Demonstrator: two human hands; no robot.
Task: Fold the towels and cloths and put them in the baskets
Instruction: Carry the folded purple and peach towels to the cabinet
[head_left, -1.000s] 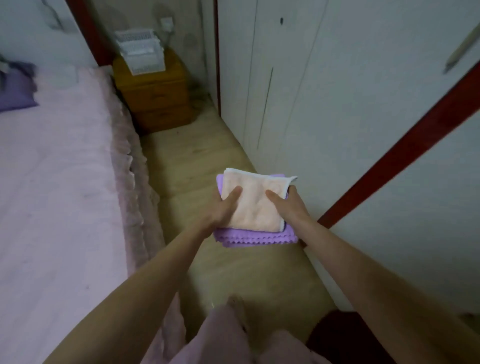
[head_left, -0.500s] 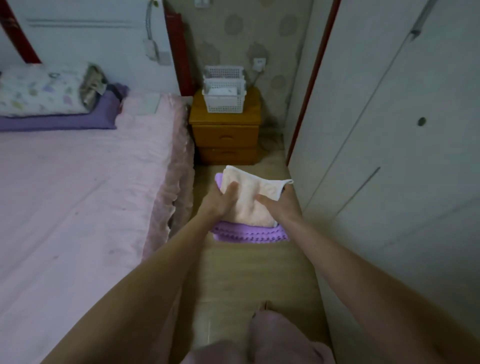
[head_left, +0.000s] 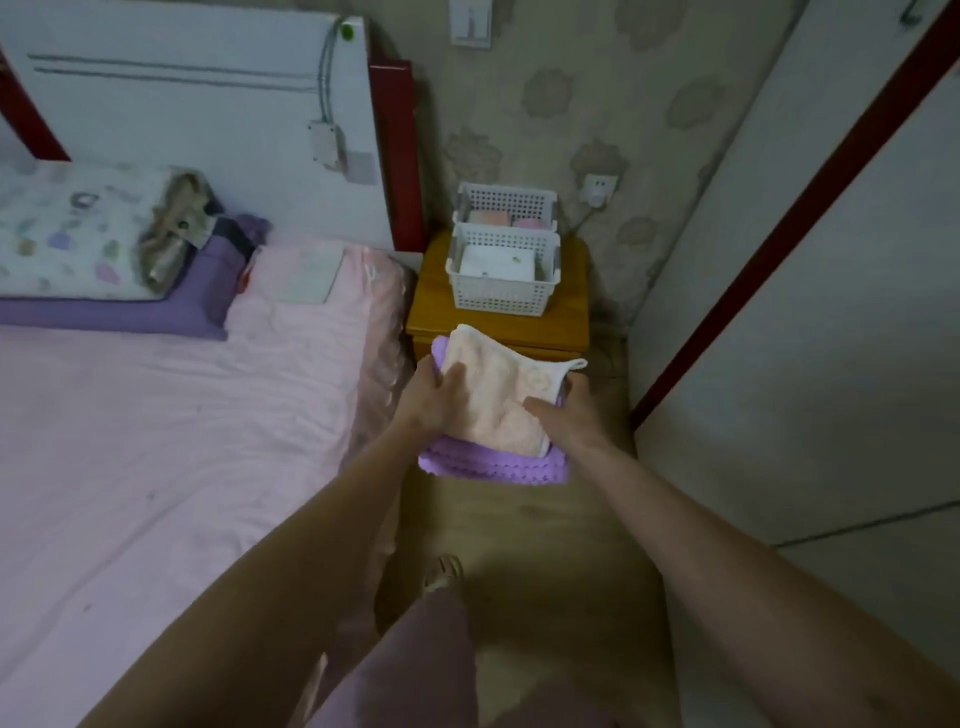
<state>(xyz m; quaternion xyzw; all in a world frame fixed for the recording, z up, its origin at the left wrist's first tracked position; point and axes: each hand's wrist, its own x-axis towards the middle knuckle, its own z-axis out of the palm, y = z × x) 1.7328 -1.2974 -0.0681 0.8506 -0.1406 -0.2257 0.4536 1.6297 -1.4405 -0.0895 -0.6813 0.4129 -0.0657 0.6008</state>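
You gripped the folded stack from both sides, your left hand (head_left: 434, 402) and right hand (head_left: 569, 421) thumbs curled onto the peach towel (head_left: 498, 397) atop the purple cloth (head_left: 493, 465), just short of the white baskets (head_left: 501, 296) ahead.

Two baskets (head_left: 503, 280) on nightstand (head_left: 563, 325)

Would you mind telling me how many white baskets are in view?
2, both on the wooden nightstand: the front basket holds a white folded cloth; the rear basket sits directly behind it, with pink cloths inside. I cannot tell whether others lie out of view.
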